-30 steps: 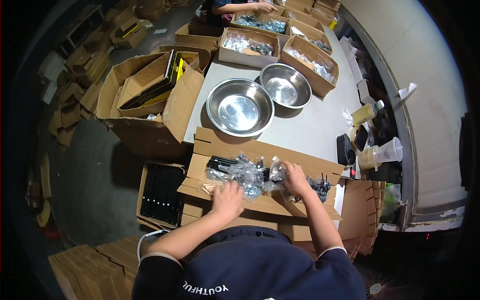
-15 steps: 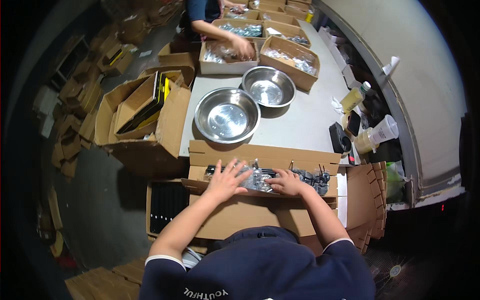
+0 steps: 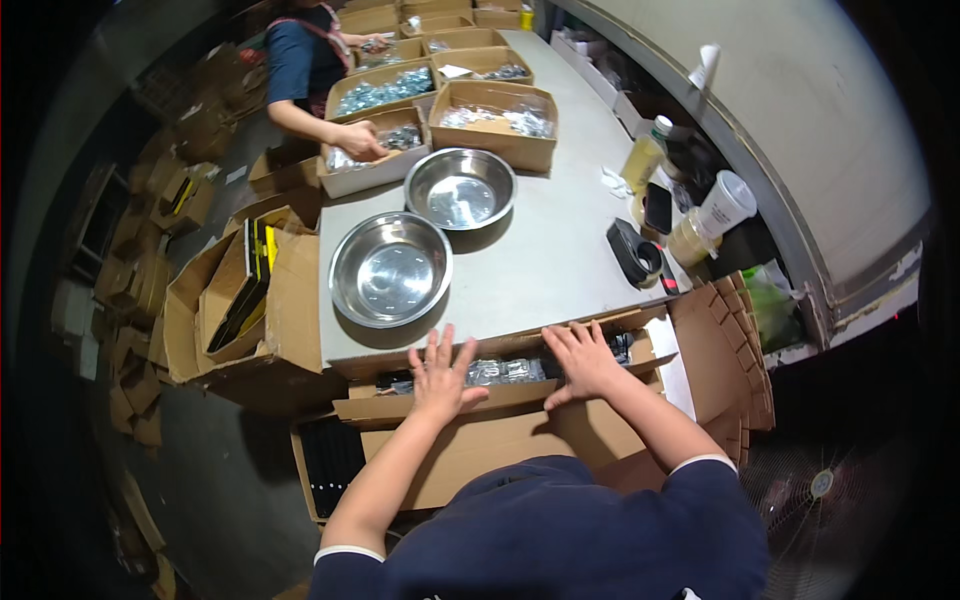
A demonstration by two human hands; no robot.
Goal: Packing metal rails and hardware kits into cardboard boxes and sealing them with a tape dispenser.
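A long, narrow cardboard box [image 3: 515, 396] lies crosswise in front of me with its long flaps raised. Inside it are clear plastic packets [image 3: 505, 372] and some dark parts, partly covered by my hands. My left hand [image 3: 438, 382] is spread over the left part of the box, fingers reaching across the opening. Over the right part, my right hand [image 3: 583, 365] is spread too, its fingers at the far flap and its thumb near the close wall. Neither hand grips anything.
Two steel bowls [image 3: 391, 270] [image 3: 460, 190] stand on the white table [image 3: 550, 240]. Behind them a co-worker's hand [image 3: 362, 140] reaches into a parts carton [image 3: 375, 180]. A black tape dispenser-like object [image 3: 632, 255], phone [image 3: 658, 208] and bottle [image 3: 647, 153] sit right. Flat cardboard [image 3: 715, 350] is stacked nearby.
My hands have lifted off the packets and moved to the box's raised walls, which now stand closer together. My view has shifted right. The co-worker's arm has lowered into the carton.
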